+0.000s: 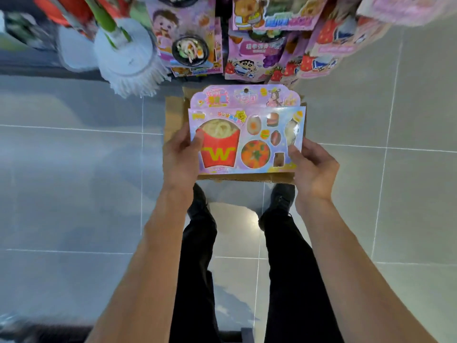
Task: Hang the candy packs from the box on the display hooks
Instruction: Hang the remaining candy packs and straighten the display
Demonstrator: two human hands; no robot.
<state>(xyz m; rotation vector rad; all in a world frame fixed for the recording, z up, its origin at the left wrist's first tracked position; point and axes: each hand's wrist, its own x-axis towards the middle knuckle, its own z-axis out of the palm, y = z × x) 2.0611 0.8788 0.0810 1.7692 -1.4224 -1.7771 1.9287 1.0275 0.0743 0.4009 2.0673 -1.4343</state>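
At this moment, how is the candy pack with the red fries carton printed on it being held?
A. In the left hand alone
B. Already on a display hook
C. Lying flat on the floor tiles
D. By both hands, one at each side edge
D: the left hand grips the left edge and the right hand the right edge of the candy pack, which is held above the cardboard box, its hang hole free.

Hanging candy packs (195,43) crowd the rack directly ahead, overlapping; gaps between them possibly too narrow for a hand (view blurred). Mop heads (128,58) block the upper left. Open tiled floor (74,169) lies either side of the cardboard box (173,115).
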